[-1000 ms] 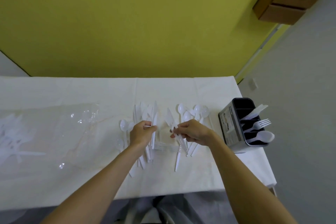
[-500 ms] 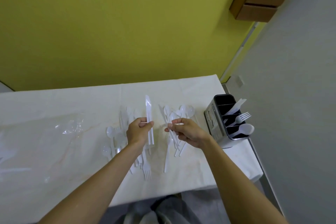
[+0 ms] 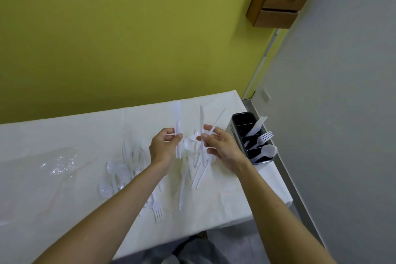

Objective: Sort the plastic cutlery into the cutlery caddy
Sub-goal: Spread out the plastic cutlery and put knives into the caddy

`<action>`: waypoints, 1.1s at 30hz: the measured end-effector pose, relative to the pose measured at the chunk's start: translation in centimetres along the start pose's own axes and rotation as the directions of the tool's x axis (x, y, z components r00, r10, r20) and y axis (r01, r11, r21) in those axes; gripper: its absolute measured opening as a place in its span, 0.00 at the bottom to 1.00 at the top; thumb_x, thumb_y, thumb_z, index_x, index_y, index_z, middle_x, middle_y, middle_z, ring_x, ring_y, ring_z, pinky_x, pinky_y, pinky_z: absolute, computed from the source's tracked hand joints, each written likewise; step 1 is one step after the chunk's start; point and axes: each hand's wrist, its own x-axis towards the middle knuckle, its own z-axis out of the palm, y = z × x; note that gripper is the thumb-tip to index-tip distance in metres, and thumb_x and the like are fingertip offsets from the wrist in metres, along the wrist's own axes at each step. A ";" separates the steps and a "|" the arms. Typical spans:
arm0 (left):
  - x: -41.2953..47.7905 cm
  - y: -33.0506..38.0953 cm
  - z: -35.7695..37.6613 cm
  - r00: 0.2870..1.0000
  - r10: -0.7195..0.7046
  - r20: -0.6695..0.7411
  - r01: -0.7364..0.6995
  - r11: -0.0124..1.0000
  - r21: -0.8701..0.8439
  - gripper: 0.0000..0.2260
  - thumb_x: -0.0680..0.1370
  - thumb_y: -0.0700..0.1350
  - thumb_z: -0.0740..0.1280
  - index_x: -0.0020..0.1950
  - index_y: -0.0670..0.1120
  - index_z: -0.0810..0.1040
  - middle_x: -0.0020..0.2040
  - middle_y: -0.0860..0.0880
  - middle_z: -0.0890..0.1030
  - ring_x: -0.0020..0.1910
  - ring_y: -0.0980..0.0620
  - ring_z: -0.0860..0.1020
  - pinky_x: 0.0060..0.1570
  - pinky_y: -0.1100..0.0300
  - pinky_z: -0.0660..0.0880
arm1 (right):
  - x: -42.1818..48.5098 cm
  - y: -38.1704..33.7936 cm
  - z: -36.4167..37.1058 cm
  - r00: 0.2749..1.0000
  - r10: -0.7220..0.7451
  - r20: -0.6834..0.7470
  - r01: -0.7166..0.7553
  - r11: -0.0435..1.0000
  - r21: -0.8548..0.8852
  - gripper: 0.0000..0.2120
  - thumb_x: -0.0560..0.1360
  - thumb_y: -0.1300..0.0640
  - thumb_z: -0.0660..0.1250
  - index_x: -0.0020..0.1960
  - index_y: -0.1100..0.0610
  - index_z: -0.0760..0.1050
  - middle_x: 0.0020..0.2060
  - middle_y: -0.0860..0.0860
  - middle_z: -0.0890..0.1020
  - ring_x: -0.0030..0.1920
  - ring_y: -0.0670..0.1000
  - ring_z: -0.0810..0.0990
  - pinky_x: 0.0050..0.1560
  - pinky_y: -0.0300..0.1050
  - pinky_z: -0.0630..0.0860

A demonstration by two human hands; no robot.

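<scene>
Left hand [image 3: 164, 148] pinches a small bundle of white knives [image 3: 177, 126] upright over the white-covered table [image 3: 64, 135]; right hand [image 3: 222, 148] pinches two more knives [image 3: 202, 128], blades up and splayed. Loose cutlery pile [image 3: 128, 169] of spoons and forks lies on the cloth under and left of the hands. Black caddy [image 3: 237, 122] sits at the table's right edge holding a knife [image 3: 258, 125], fork [image 3: 264, 137] and spoon [image 3: 269, 151] in separate compartments; the label on its side is too blurred to read.

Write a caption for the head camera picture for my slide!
Both hands lift white plastic knives above the table, beside the black caddy.
</scene>
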 end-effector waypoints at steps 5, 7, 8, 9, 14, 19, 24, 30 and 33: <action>0.1 3.3 4.1 0.993 0.086 0.080 -0.087 0.996 0.004 0.04 0.72 0.48 0.73 0.40 0.51 0.79 0.38 0.51 0.84 0.40 0.49 0.82 0.51 0.47 0.79 | -0.4 -2.8 -3.4 0.945 -0.203 -0.257 0.205 0.979 -0.017 0.04 0.78 0.62 0.66 0.52 0.61 0.79 0.43 0.53 0.84 0.42 0.47 0.80 0.41 0.39 0.79; -0.1 4.5 6.2 0.984 0.112 0.140 -0.108 0.994 -0.036 0.05 0.72 0.47 0.73 0.40 0.49 0.79 0.36 0.50 0.84 0.38 0.50 0.83 0.51 0.47 0.80 | -0.4 -3.8 -5.4 0.889 -0.252 -0.382 0.261 0.965 -0.030 0.01 0.77 0.63 0.68 0.47 0.61 0.79 0.40 0.53 0.84 0.42 0.49 0.82 0.44 0.43 0.81; -0.2 5.1 7.3 0.977 0.125 0.173 -0.117 0.992 -0.056 0.05 0.72 0.47 0.73 0.41 0.47 0.79 0.36 0.49 0.84 0.38 0.51 0.83 0.52 0.47 0.80 | -0.5 -4.2 -6.4 0.847 -0.269 -0.459 0.273 0.960 -0.058 0.01 0.76 0.62 0.69 0.45 0.59 0.78 0.39 0.53 0.84 0.42 0.50 0.84 0.46 0.45 0.82; -0.3 5.6 8.5 0.969 0.139 0.204 -0.127 0.989 -0.071 0.06 0.72 0.46 0.73 0.42 0.46 0.79 0.36 0.49 0.84 0.39 0.51 0.84 0.52 0.48 0.80 | -0.5 -4.3 -7.4 0.789 -0.292 -0.541 0.272 0.955 -0.118 0.03 0.75 0.61 0.71 0.43 0.57 0.78 0.38 0.53 0.84 0.41 0.51 0.85 0.48 0.48 0.83; -0.7 6.9 14.0 0.926 0.197 0.322 -0.197 0.980 -0.033 0.04 0.73 0.46 0.72 0.43 0.47 0.78 0.36 0.49 0.84 0.39 0.52 0.84 0.51 0.49 0.80 | -0.6 -4.3 -9.9 0.627 -0.380 -0.680 0.050 0.891 -0.452 0.09 0.75 0.56 0.71 0.36 0.52 0.76 0.35 0.52 0.84 0.37 0.51 0.84 0.44 0.46 0.81; -0.8 6.1 16.4 0.871 0.273 0.409 -0.385 0.896 0.222 0.08 0.73 0.45 0.72 0.40 0.44 0.75 0.36 0.50 0.81 0.40 0.48 0.80 0.41 0.60 0.74 | 0.3 -3.2 -10.9 0.710 -0.316 -0.630 -0.132 0.818 -0.560 0.11 0.74 0.53 0.71 0.39 0.60 0.81 0.30 0.51 0.82 0.30 0.47 0.80 0.33 0.42 0.76; -0.8 5.4 16.5 0.827 0.304 0.473 -0.462 0.846 0.265 0.08 0.73 0.41 0.73 0.51 0.43 0.82 0.47 0.48 0.84 0.46 0.52 0.81 0.48 0.64 0.76 | 0.4 -2.6 -11.3 0.765 -0.289 -0.576 -0.150 0.789 -0.595 0.08 0.73 0.55 0.71 0.41 0.60 0.80 0.32 0.52 0.83 0.35 0.50 0.83 0.38 0.45 0.81; -0.8 4.8 15.3 0.818 0.321 0.477 -0.467 0.855 0.226 0.17 0.72 0.34 0.71 0.60 0.43 0.80 0.53 0.46 0.83 0.48 0.56 0.78 0.43 0.81 0.70 | 0.1 -2.3 -11.1 0.756 -0.287 -0.589 -0.129 0.816 -0.563 0.15 0.71 0.46 0.68 0.38 0.58 0.77 0.30 0.51 0.81 0.34 0.50 0.80 0.33 0.40 0.72; -0.8 4.6 14.7 0.811 0.340 0.477 -0.485 0.846 0.220 0.16 0.74 0.34 0.70 0.61 0.43 0.79 0.54 0.47 0.83 0.48 0.56 0.78 0.45 0.79 0.70 | -0.3 -2.4 -10.7 0.721 -0.342 -0.603 -0.094 0.814 -0.573 0.17 0.75 0.42 0.66 0.45 0.57 0.75 0.34 0.50 0.79 0.34 0.47 0.78 0.31 0.37 0.69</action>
